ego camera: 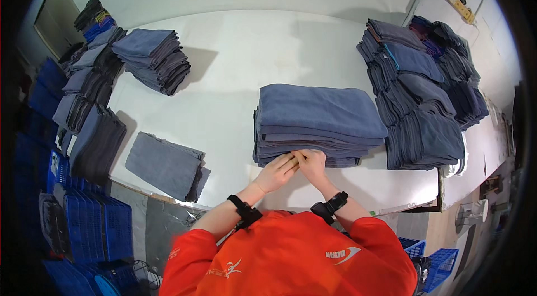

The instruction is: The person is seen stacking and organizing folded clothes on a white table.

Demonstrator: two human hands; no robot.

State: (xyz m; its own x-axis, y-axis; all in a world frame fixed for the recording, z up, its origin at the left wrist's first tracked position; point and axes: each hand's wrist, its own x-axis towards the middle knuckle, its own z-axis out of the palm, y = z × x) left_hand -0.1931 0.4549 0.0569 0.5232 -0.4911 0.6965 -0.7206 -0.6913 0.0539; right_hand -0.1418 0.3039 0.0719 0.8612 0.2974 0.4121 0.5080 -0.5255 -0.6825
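Observation:
A thick stack of folded blue-grey cloths [319, 107] lies on the white table in front of me, its layers facing my body. Right at its near side my left hand [277, 172] and my right hand [311, 164] come together. The fingertips of the left reach the fingers of the right, close against the lower layers. Whether anything is pinched between them is hidden by the fingers. On the left, near the table's front edge, a few grey cloths with scalloped edges [163, 164] lie flat, one sticking out underneath.
Another cloth stack [151, 59] stands back left on the white table [251, 53]. Piles of folded cloths line the left edge [98, 141] and right side [428, 136]. Blue plastic crates [117, 229] stand at lower left, another crate [440, 268] at lower right. A power strip [460, 6] hangs on the wall.

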